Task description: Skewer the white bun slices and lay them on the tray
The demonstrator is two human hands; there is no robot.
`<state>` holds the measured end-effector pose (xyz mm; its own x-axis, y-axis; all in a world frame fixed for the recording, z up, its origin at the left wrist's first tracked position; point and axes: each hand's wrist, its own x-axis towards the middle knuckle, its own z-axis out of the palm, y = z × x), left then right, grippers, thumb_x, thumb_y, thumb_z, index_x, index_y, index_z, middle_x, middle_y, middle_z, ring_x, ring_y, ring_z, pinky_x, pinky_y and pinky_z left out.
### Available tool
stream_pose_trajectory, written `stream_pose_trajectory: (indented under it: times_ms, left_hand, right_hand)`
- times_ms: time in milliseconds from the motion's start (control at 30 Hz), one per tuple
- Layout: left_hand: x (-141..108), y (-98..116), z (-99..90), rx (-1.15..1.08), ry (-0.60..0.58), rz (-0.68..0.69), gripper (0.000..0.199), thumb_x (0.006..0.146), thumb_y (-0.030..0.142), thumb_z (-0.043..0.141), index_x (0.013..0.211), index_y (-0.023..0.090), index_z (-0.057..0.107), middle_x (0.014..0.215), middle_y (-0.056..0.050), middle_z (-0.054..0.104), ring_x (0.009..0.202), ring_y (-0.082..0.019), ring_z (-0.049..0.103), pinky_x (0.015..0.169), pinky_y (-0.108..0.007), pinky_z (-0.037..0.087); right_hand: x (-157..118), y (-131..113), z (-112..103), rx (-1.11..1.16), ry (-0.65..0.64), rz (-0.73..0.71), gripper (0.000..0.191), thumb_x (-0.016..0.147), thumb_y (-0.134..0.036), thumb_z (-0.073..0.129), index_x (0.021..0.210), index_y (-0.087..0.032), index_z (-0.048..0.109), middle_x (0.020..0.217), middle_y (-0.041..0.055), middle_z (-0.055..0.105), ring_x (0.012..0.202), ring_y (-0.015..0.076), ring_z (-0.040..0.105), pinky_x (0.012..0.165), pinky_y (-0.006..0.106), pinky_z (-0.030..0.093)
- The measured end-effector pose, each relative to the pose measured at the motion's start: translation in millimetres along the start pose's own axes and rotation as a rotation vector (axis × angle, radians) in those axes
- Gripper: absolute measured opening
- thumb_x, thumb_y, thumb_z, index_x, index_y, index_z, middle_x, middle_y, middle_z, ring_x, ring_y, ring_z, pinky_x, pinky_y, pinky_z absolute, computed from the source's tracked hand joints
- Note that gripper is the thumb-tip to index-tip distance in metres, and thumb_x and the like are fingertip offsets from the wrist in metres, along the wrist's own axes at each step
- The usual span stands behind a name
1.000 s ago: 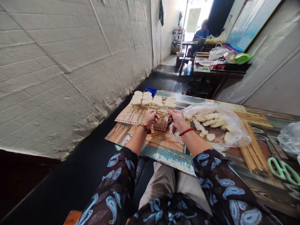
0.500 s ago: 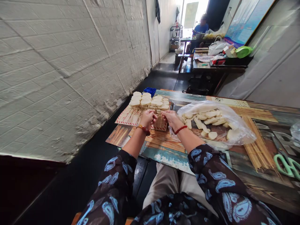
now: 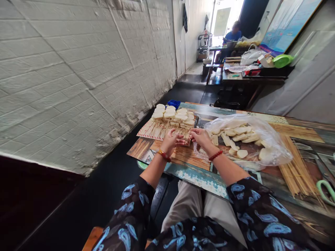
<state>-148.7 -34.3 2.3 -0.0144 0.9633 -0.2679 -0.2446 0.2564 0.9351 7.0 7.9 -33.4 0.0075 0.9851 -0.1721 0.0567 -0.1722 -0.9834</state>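
Note:
White slices threaded on thin wooden skewers [image 3: 170,113] lie stacked in rows on a tray with a red-striped border [image 3: 146,132]. The skewers' bare ends point towards me. My left hand [image 3: 171,142] is open at the near edge of the tray, fingers apart and nothing in them. Just right of it, my right hand [image 3: 203,139] is closed, thumb and fingertips bent together beside the skewer ends. What they hold, if anything, is too small to make out. A clear plastic bag [image 3: 277,153] with loose white slices [image 3: 242,153] rests to the right of that hand.
Right of the bag lies a bundle of bare wooden skewers [image 3: 297,170], beside green-handled scissors [image 3: 324,190]. A blue cloth or bag [image 3: 173,104] sits behind the stacks. Farther back, a person [image 3: 232,36] sits at another table. A white wall [image 3: 78,69] runs along the left.
My left hand has opened from a closed grip and drawn slightly apart from my right hand. The view has shifted, so everything appears a little farther right and lower.

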Motion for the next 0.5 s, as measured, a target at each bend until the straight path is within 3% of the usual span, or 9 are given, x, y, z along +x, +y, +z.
stream_pose_trajectory:
  times_ms: [133,333,500]
  left_hand:
    - [-27.7,-16.7,-6.2,-0.068,-0.036,0.022,0.057,0.092,0.024,0.065,0.137,0.016,0.032,0.088,-0.006,0.072,0.062,-0.016,0.071,0.062,-0.028,0.056]
    - [-68.9,-31.6,-12.8,-0.025,-0.001,0.092,0.055,0.085,0.034,0.072,0.128,0.014,0.044,0.083,-0.003,0.069,0.054,-0.012,0.064,0.05,-0.023,0.049]
    - [-89.3,-25.4,14.9,0.045,-0.082,0.175,0.049,0.077,0.045,0.076,0.112,0.013,0.06,0.074,0.0,0.066,0.053,-0.008,0.058,0.048,-0.02,0.041]
  right_hand:
    - [-31.8,-2.8,-12.5,-0.01,-0.026,-0.079,0.018,0.085,-0.016,0.063,0.101,-0.014,0.073,0.075,0.0025,0.074,0.056,0.0096,0.064,0.047,0.017,0.047]
    - [-85.1,2.1,-48.6,-0.017,-0.176,-0.156,0.029,0.083,-0.031,0.068,0.106,-0.015,0.074,0.087,0.0076,0.077,0.063,0.0115,0.066,0.05,0.02,0.051]
    - [-113.1,11.1,-98.6,-0.075,-0.149,-0.227,0.037,0.081,-0.045,0.07,0.103,-0.016,0.076,0.083,0.0075,0.077,0.062,0.0139,0.067,0.052,0.023,0.052]
